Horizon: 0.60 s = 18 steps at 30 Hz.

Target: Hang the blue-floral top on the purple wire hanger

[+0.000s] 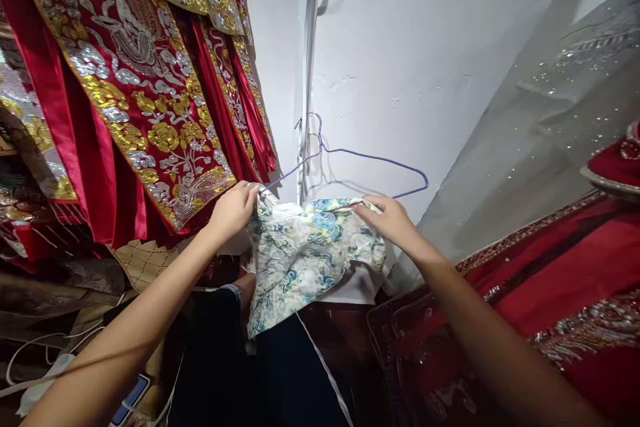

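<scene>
A white garment with a blue and yellow floral print (300, 267) hangs spread between my two hands, its lower edge slanting. Behind its top edge is a purple hanger (375, 155), hook up, with its right end sticking out past the cloth. My left hand (234, 205) is closed on the garment's upper left corner, beside the hanger's left arm. At the upper right edge, my right hand (387, 217) pinches the fabric between thumb and fingers. The hanger's lower bar is mostly hidden by the cloth.
Red embroidered robes with gold and silver sequins (165, 100) hang at the left. On the right are a sheer sparkly fabric (550, 100) and red beaded garments (550, 293). A white wall (390, 47) stands ahead. White cables (45, 340) and a phone (131, 399) lie lower left.
</scene>
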{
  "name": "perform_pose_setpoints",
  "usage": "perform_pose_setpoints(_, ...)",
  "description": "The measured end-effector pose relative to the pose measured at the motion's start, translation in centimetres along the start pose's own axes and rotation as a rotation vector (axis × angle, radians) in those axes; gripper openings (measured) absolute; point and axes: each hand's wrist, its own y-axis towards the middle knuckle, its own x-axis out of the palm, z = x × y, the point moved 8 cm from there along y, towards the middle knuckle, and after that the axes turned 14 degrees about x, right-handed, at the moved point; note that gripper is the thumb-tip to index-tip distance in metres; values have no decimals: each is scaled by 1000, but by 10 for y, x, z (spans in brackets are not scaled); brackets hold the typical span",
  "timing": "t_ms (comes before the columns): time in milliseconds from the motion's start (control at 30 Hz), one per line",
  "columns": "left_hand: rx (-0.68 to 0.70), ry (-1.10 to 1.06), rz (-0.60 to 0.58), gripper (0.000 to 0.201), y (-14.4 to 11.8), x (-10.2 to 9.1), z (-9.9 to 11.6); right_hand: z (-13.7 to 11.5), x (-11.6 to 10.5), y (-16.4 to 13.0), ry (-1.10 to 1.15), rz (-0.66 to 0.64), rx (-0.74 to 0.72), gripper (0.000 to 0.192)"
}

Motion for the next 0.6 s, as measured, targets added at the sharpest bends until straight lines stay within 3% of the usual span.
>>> perform_pose_setpoints(100, 98, -2, 47, 45, 13, -9, 9, -2, 8, -1, 50, -63, 11, 39)
perform_pose_setpoints(233, 127, -53, -84, 42, 11, -10, 0, 1, 8, 0, 55, -52, 56, 39)
perform_pose_setpoints(467, 162, -226, -384, 50, -38, -4, -29, 5, 12, 8, 14, -29, 75, 39)
perform_pose_setpoints(600, 249, -222, -566, 53, -72, 7, -14, 3, 13, 12, 1, -36, 25, 41)
